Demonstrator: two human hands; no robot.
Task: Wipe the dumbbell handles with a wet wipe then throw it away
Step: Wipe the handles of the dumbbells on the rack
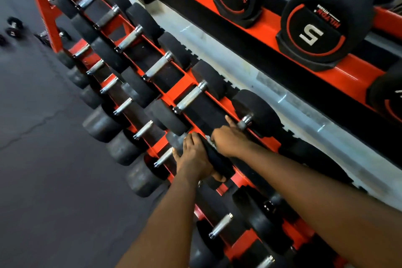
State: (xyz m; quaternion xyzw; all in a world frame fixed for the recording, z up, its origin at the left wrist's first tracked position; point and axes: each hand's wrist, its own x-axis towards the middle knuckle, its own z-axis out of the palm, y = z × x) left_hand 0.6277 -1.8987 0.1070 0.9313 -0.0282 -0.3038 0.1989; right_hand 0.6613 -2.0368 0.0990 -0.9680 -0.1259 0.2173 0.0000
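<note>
Head view: on the red steel rack [180, 91], the left hand [194, 159] clasps the near rubber head of a heavy, rigid dumbbell [256, 111]. The right hand [226, 141] wraps its knurled chrome handle [244, 122]. A pale scrap of wet wipe [208, 138] peeks out, limp and likely to snag.

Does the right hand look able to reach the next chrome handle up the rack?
Probably yes: the right hand is right beside that chrome handle, which lies uncovered with nothing blocking the way.
</note>
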